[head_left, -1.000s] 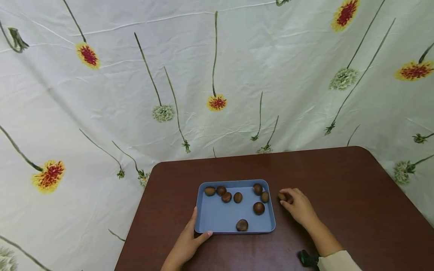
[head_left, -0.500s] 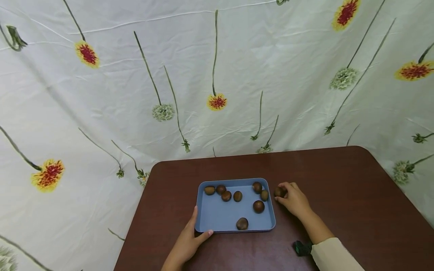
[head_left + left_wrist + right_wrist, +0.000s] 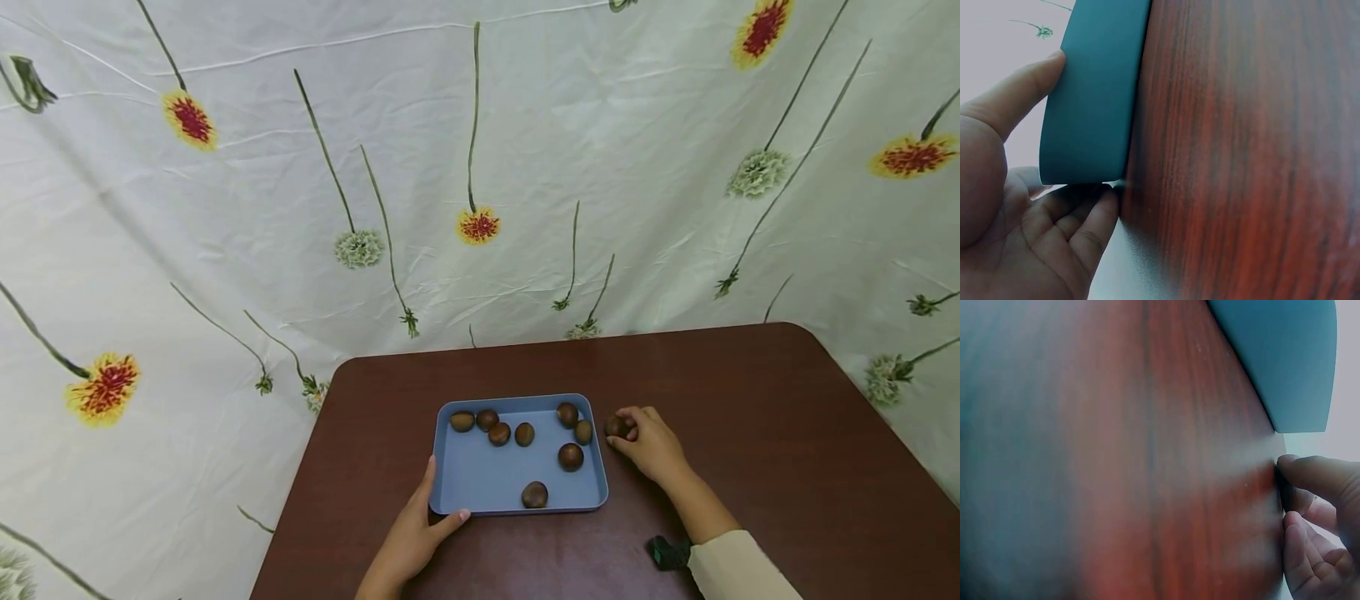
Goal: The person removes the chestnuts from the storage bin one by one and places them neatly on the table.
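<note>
A blue rectangular tray (image 3: 487, 483) lies on the table with several brown chestnuts in it, among them one chestnut (image 3: 535, 495) near its front wall. At the tray's front left corner my left hand (image 3: 408, 533) holds it, thumb along the near wall, fingers at the left side; the left wrist view shows the thumb (image 3: 1025, 87) against the wall. Just outside the tray's right wall, my right hand (image 3: 655, 446) pinches another chestnut (image 3: 617, 426) between thumb and fingers, low at the tabletop. In the right wrist view that chestnut is dark and mostly hidden behind the fingers.
The dark brown table (image 3: 780, 450) extends to both sides and behind the tray. A white cloth with printed flowers (image 3: 477, 226) hangs beyond its far edge. A small black device (image 3: 666, 552) sits at my right wrist, beside a cream sleeve (image 3: 738, 562).
My right hand has moved left and slightly away from me, bringing the chestnut closer to the tray's right wall, then stayed nearly still. The left hand and tray have hardly moved.
</note>
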